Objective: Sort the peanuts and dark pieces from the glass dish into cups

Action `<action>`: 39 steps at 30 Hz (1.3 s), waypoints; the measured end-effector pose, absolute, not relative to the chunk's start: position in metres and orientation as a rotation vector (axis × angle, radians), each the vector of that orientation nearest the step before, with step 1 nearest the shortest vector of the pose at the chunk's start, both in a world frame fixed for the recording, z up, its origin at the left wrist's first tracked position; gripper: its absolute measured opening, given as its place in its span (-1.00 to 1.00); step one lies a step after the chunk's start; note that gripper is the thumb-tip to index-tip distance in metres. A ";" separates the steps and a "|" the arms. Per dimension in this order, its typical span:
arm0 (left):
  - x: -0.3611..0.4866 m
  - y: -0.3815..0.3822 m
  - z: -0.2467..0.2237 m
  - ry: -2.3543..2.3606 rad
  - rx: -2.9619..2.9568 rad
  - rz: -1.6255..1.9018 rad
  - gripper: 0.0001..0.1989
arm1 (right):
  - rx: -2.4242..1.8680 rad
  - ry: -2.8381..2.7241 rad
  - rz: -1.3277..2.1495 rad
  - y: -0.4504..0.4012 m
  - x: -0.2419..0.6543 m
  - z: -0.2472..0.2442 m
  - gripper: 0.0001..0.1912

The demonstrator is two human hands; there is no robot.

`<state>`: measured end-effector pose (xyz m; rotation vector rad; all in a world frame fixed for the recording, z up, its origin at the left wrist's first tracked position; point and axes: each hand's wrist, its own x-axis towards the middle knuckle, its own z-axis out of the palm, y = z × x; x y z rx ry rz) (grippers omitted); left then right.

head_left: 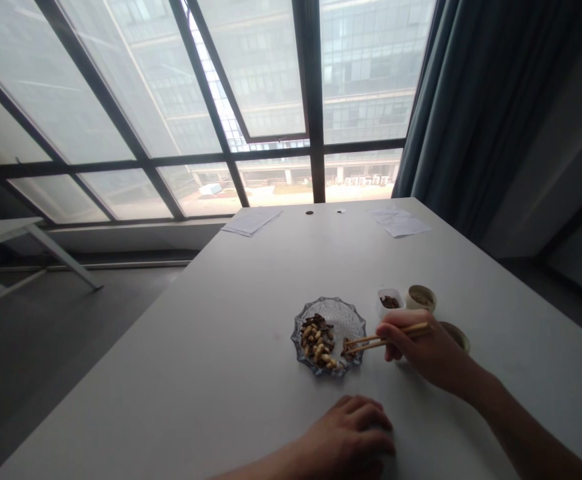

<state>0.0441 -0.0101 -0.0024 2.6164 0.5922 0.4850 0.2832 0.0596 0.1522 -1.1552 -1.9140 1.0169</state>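
Observation:
My right hand is closed around a pair of wooden chopsticks, which point left over a clear glass plate with a scalloped rim. Their tips are at a small brown clump on the plate's right side; whether they pinch any of it I cannot tell. Pale peanuts in their shells and dark brown pieces lie heaped on the plate's left half. My left hand rests palm down on the table in front of the plate, fingers loosely bent and slightly apart, with nothing visible in it.
Behind my right hand stand a small white tub of dark pieces and a round beige bowl. Another bowl is partly hidden by that hand. Papers and more sheets lie at the white table's far end.

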 end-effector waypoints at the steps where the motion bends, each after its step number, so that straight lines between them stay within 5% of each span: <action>1: 0.044 -0.010 -0.002 0.592 2.618 0.478 -0.79 | -1.152 -1.930 1.019 0.061 0.282 0.150 -0.33; 17: 0.043 -0.009 -0.001 0.597 2.600 0.407 -0.76 | -1.124 -1.661 0.911 0.057 0.281 0.155 -0.33; 30: 0.043 -0.011 0.001 0.595 2.581 0.469 -0.75 | -1.362 -1.396 0.404 0.074 0.342 0.175 -0.35; 39: 0.043 -0.009 -0.002 0.584 2.591 0.441 -0.71 | -1.234 -1.402 0.756 0.054 0.303 0.172 -0.36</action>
